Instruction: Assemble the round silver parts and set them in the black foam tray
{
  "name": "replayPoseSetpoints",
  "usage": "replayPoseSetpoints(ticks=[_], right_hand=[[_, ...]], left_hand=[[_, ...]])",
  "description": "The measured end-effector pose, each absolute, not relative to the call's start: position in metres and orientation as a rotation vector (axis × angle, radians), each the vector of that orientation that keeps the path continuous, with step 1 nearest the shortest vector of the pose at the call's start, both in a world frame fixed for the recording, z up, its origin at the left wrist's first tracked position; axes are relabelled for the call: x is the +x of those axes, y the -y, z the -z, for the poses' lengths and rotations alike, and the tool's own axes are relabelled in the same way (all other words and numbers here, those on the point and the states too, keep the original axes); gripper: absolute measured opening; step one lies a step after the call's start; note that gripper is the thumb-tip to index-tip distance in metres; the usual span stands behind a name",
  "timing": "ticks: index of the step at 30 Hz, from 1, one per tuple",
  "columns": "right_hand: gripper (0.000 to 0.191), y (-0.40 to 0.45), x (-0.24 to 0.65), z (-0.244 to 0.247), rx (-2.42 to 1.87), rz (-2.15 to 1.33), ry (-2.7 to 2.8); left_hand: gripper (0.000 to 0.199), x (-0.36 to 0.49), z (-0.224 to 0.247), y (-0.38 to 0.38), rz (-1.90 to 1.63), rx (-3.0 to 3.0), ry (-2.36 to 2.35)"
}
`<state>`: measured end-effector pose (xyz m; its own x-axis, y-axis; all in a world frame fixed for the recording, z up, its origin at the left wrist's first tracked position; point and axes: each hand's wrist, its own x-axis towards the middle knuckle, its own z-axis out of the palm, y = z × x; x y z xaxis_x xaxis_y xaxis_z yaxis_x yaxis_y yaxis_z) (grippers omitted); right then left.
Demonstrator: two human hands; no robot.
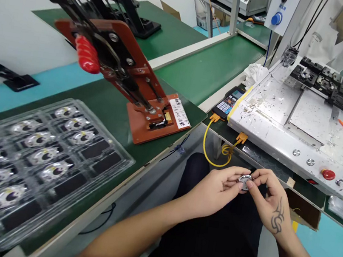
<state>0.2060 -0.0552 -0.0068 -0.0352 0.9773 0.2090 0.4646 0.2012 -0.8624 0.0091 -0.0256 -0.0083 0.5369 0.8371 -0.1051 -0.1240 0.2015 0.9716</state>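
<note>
The left hand [219, 188] and right hand [266, 199] are meeting just below and right of the view's centre, at about four o'clock, and are holding a small round metal part [245, 182] between them. The left thumb and fingers are pinching its left rim, while the right thumb is pressing on its face and the right fingers are curling in beside its right rim; the fingertips behind it are hiding, so their exact grip I cannot tell. Work on this part seems to be under way: it is sitting wholly in the fingers, away from any fixture, and whether it is finished is not showing. At nine o'clock from the hands, a tray [125, 156] is holding eleven shiny pieces [39, 139], while four pockets along its near side are showing dark pads [70, 193]. The batch therefore looks part-way through, though whether the tray is filling or being drawn down I cannot judge. At ten o'clock, a brown press [138, 74] is standing with its upper plate tilted up, so it is apparently not clamping anything. At one o'clock, a machine [268, 104] is carrying a black jig [326, 85], and neither hand is touching it.
</note>
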Motion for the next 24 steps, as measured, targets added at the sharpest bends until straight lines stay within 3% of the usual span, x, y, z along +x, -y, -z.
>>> replayPoseSetpoints(ticks=[5, 7, 12, 16, 21, 24], right_hand=[[0.02, 0.052, 0.207, 0.015, -1.429, -0.641, 1.646], [0.012, 0.05, 0.209, 0.018, -1.406, -0.66, 1.719], [0.012, 0.044, 0.212, 0.017, -1.243, -0.643, 1.87], [0.019, 0.037, 0.205, 0.014, -1.326, -0.921, 1.496], [0.034, 0.031, 0.192, 0.014, -1.285, -1.198, 1.233], [0.036, 0.031, 0.19, 0.011, -1.273, -1.175, 1.329]], left_hand=[[0.035, 0.01, 0.014, 0.026, -0.831, 1.346, -0.818], [0.039, 0.008, 0.014, 0.024, -0.812, 1.409, -0.818], [0.05, 0.001, 0.01, 0.015, -0.766, 1.512, -0.832], [0.052, 0.002, 0.008, 0.011, -0.934, 1.25, -0.841], [0.029, 0.003, 0.007, 0.011, -0.93, 1.123, -0.827], [0.03, -0.002, 0.001, 0.009, -0.893, 1.182, -0.835]])
